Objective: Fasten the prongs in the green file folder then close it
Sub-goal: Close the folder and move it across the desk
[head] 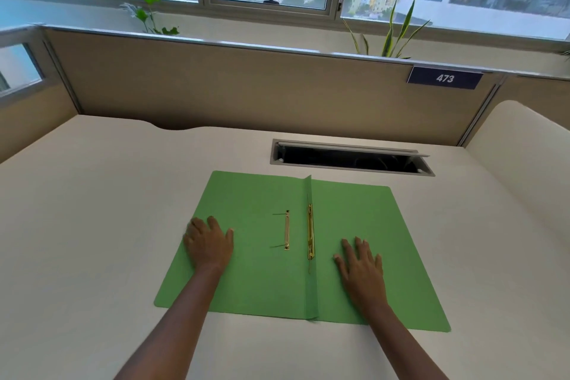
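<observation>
**Open folder on an office desk, prongs not yet fastened**

A cream desk [92,210] stands before a beige partition and a window. Left hand [209,242]: spread flat, palm down, fingers released, grasping nothing; it rests on the left edge of the flat green card file folder [262,284], partly over the desk. Right hand [362,267]: likewise flat and unclenched, holding nothing, pressing the right flap just right of the spine. The folder lies fully open at the desk's centre, near the person. On its left flap, between the hands, lies a short brass compressor bar [287,233] with two thin prongs [279,245] bent out toward the left. Beside it, along the raised spine fold, lies a longer brass fastener strip [310,234]. Far right, a dark cable slot [351,157] interrupts the desk. Judged technique: steady one flap with one hand, fold each prong flat beneath the bar's sliders, and confirm both lie flush before swinging a flap over.
</observation>
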`<state>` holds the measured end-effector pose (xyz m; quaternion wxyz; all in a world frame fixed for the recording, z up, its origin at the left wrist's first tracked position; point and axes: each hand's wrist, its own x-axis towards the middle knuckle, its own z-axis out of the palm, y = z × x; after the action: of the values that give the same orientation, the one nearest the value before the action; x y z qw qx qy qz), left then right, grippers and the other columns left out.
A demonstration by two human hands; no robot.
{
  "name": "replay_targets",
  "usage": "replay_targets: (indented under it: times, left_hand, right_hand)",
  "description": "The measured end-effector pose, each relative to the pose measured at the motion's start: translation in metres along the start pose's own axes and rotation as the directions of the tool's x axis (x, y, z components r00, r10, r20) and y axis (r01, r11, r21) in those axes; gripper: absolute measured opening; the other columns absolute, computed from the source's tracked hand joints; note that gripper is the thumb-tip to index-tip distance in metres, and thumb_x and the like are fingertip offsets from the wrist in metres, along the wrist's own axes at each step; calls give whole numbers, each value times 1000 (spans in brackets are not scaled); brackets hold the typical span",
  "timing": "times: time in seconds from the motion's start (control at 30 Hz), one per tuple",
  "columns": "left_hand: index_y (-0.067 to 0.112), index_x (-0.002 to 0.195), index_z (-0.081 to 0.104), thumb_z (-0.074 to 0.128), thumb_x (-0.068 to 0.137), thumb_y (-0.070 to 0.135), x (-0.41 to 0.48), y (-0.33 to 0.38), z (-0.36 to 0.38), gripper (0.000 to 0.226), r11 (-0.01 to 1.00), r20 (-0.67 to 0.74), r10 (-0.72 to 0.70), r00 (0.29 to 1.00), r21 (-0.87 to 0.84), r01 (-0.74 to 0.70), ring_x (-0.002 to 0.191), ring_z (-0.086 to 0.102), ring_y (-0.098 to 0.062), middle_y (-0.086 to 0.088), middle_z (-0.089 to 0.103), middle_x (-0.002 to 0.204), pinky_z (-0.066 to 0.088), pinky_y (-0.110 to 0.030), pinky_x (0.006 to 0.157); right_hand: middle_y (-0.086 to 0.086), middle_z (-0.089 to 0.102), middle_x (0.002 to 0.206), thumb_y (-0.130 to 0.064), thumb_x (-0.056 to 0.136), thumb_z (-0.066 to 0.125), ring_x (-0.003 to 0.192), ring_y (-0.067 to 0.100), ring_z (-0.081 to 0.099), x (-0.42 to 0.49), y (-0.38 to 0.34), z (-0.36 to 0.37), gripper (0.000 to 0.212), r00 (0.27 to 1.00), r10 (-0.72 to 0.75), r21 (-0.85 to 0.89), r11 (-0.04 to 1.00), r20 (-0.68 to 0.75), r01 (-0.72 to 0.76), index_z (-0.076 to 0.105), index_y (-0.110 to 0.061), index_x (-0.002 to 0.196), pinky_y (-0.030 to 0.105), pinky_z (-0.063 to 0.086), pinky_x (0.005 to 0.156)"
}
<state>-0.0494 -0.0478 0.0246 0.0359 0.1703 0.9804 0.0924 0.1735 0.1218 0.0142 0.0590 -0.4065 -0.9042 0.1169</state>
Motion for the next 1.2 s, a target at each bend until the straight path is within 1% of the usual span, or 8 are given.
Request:
replay_targets:
  times: [0.17,0.33,0.43,0.5,0.63,0.97,1.1,1.2]
  left_hand:
    - [-7,129,43,48,92,38,6,-11,-12,59,990,-45,-134,990,-44,132,119,46,-33,-23,44,132,44,-39,95]
    - [-10,124,46,52,88,19,15,-12,-28,46,930,44,-276,960,-239,279,121,42,-37,-25,41,133,41,-40,99]
    - [-8,118,54,52,87,16,25,-16,-38,39,841,157,-360,920,-373,393,121,41,-37,-27,40,134,37,-40,101]
    - [-7,117,55,51,88,18,30,-16,-45,39,805,223,-363,905,-413,425,121,41,-38,-28,40,134,36,-38,102]
    - [-3,118,56,54,86,21,29,-12,-48,41,810,241,-379,893,-380,447,121,43,-37,-26,40,135,37,-37,102]
    - [-5,123,52,50,89,24,28,-23,-57,44,765,350,-386,854,-395,508,125,38,-38,-29,34,141,36,-38,104]
    - [-7,125,50,48,90,19,35,-26,-72,44,742,351,-301,887,-498,449,124,47,-40,-28,50,134,40,-41,104]
    - [-10,122,51,50,90,16,37,-22,-94,41,744,244,-294,924,-549,382,119,52,-42,-30,55,129,43,-41,100]
  right_hand:
    - [16,21,153,-73,46,-41,141,30,17,-1,0,3,128,999,11,23,1000,-35,-11,25,-18,142,52,13,114]
    - [17,24,152,-74,52,-36,140,31,21,-1,-1,6,124,998,18,48,999,-62,-15,28,-17,141,51,14,114]
    - [15,22,153,-71,64,-19,142,29,18,-2,-2,6,104,998,29,37,999,-50,-27,26,-19,141,51,14,115]
    - [14,21,153,-71,63,-20,142,28,17,-2,-3,5,104,999,25,40,999,-44,-23,25,-20,142,50,13,115]
    - [14,20,153,-74,47,-39,142,28,17,-1,0,7,127,999,28,49,998,-37,-26,24,-20,142,49,13,115]
    - [15,19,153,-75,45,-40,142,29,15,-1,0,5,128,999,34,66,997,-29,-32,23,-19,142,50,11,115]
    - [14,16,154,-74,42,-41,143,28,12,-1,0,2,130,1000,28,40,999,-5,-28,20,-20,143,49,9,116]
    - [12,12,155,-74,64,-25,143,26,10,-2,-2,-4,104,999,26,27,999,45,-28,17,-21,144,48,8,116]
